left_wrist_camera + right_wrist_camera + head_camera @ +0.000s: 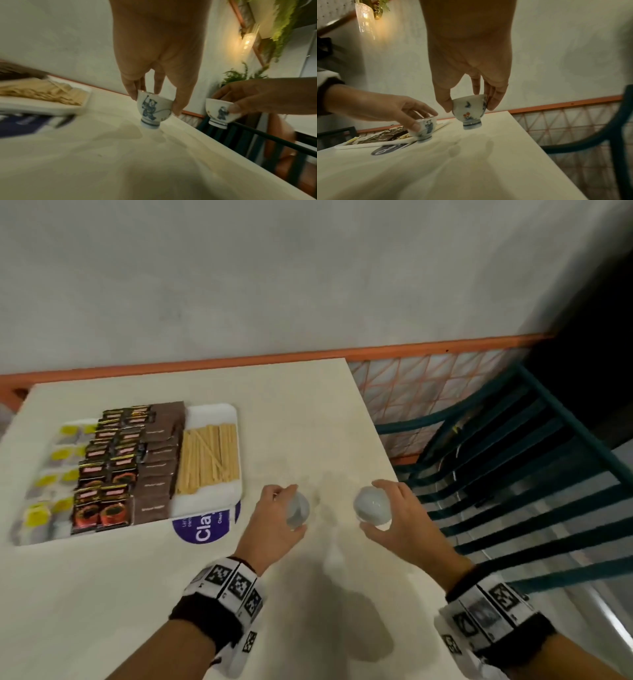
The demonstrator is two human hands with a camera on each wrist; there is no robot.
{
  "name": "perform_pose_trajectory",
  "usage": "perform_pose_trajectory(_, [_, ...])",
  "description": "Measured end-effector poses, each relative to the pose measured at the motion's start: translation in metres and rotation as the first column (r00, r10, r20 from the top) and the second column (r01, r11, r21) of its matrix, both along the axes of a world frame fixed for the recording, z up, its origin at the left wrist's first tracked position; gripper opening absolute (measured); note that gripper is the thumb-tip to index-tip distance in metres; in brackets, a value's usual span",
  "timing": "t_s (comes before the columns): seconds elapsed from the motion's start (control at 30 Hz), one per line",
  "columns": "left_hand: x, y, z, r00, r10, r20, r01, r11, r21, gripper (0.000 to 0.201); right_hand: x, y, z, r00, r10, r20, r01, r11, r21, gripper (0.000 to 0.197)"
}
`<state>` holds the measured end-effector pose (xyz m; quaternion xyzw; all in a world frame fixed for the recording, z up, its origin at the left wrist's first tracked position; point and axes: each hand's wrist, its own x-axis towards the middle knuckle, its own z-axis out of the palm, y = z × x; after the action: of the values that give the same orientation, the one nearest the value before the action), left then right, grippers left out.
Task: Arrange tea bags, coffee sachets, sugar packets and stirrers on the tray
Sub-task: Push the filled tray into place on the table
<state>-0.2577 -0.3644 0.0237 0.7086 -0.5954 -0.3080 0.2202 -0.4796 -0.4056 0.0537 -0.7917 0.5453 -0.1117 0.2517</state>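
Note:
A white tray [212, 410] lies at the table's left with yellow tea bags [44, 481], red-and-black coffee sachets [102, 474], brown sugar packets [159, 453] and wooden stirrers [209, 460] in rows. My left hand [274, 518] grips a small white cup with a blue figure [152, 108] by its rim, just above the table right of the tray. My right hand [394, 511] holds a second small painted cup [468, 111] from above, lifted over the table near its right edge.
A round purple sticker [202, 525] shows from under the tray's near corner. The cream table [308, 422] ends at the right, where a dark green slatted chair [513, 491] stands. A wall with an orange rail [411, 350] runs behind.

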Motion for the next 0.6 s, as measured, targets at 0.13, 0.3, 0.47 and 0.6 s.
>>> perform_pose_trajectory(0.13, [0.033, -0.017, -0.005, 0.992, 0.128, 0.001, -0.128, 0.991, -0.033, 0.075, 0.072, -0.071, -0.005, 0.993, 0.094, 0.075, -0.097, 0.995, 0.028, 0.073])
perform_pose_trajectory(0.3, [0.056, -0.035, -0.021, 0.987, 0.161, 0.027, -0.158, 0.982, -0.101, 0.077, 0.155, -0.128, -0.012, 0.973, 0.196, 0.12, -0.209, 0.972, 0.105, 0.075])
perform_pose_trajectory(0.47, [0.066, -0.051, -0.032, 0.971, 0.221, -0.088, -0.231, 0.963, -0.141, 0.077, 0.202, -0.158, -0.024, 0.969, 0.224, 0.099, -0.239, 0.957, 0.168, 0.078])
perform_pose_trajectory(0.6, [0.073, -0.059, -0.042, 0.97, 0.211, -0.119, -0.232, 0.949, -0.214, 0.077, 0.219, -0.166, -0.037, 0.966, 0.246, 0.082, -0.257, 0.945, 0.2, 0.078])
